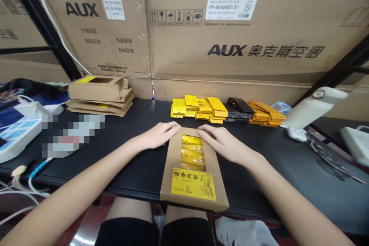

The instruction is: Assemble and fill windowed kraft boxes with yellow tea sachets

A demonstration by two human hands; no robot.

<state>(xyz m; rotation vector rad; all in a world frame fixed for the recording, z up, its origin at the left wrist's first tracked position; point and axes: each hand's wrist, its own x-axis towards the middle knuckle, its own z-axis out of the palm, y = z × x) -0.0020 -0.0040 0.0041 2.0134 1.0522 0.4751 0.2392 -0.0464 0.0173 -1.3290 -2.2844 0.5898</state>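
Note:
A brown cardboard box lies flat at the front of the black table, its near end at the table edge. Through its cut-out window several yellow packets show, and a yellow label with dark characters covers its lower part. My left hand grips the box's far left corner, thumb along the edge. At the far right corner my right hand holds the box too, its thumb beside the window. The fingers under the box's far side are partly hidden.
Beyond the box are stacked yellow packets, black packets and orange packets. Flattish cardboard boxes are piled at the left, near a power strip. A white bottle and glasses lie right.

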